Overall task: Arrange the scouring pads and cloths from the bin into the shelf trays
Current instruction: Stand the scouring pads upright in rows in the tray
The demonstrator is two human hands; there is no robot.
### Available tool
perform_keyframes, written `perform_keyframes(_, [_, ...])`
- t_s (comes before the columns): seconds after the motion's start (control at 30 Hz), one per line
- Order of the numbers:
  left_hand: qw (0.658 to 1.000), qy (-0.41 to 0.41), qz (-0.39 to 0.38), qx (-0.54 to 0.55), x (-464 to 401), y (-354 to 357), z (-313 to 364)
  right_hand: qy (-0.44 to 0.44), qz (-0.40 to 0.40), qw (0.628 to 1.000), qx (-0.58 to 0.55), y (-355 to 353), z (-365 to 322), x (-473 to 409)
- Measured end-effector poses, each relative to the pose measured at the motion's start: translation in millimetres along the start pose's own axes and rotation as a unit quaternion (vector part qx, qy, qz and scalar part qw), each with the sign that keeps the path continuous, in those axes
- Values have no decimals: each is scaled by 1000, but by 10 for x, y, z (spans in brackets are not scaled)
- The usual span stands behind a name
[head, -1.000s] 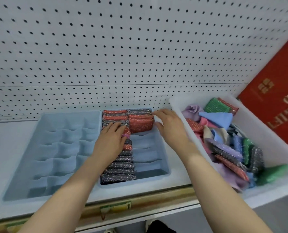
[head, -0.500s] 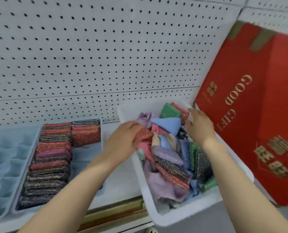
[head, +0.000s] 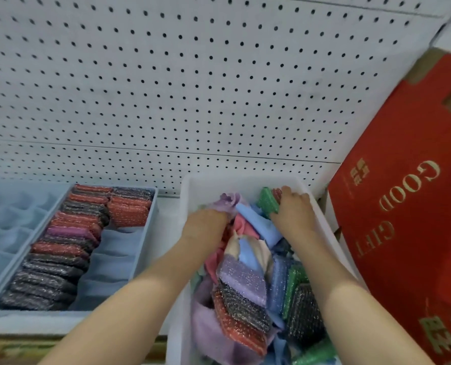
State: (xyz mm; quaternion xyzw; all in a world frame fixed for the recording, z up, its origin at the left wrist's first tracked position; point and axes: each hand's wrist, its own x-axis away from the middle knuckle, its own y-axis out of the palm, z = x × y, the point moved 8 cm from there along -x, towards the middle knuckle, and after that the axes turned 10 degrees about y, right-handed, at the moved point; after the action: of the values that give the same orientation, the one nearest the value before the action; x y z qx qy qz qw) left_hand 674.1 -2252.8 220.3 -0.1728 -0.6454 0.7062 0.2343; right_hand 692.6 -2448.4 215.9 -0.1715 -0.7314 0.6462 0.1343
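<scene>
We see two blue plastic divided trays side by side on the shelf: the left tray (head: 5, 233) at the frame's edge, the right tray (head: 140, 248) with a row of glittery scouring pads (head: 58, 254) standing in it. Right of these sits the white plastic bin (head: 184, 196), heaped with cloths and pads (head: 248, 275). Both hands, left (head: 206, 227) and right (head: 294, 209), reach into the bin. A red cardboard gift box (head: 408, 206) stands right of the bin; a white pegboard (head: 192, 88) rises behind everything.

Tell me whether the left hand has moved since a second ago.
Yes. The left hand has left the tray of pads and gone right into the white bin, where it now digs among the cloths.
</scene>
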Motion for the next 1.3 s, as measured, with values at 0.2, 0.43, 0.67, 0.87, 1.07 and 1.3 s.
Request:
perform_keyframes(0.2, [938,-88,262,210,231,-482,-354,-1,103,908,-407,-787,179,297])
perform_keyframes(0.43, [724,-178,259,614,455,-333,-387,50,-186,708,-679,-623,-322,690])
perform_keyframes(0.67, [633,-131,202,736,778,-305,-381,31,-253,741,-621,-364,-734,916])
perform_keyframes(0.87, [634,-181,285,696,1181,-213,-931,13,-259,743,-617,-284,-1192,1101])
perform_keyframes(1.07, [650,-190,345,651,1658,-286,-1769,30,-219,756,-616,-265,-1689,1159])
perform_keyframes(1.3, [641,-225,383,626,2194,-276,-2885,-50,-73,860,-503,-176,-2447,1296])
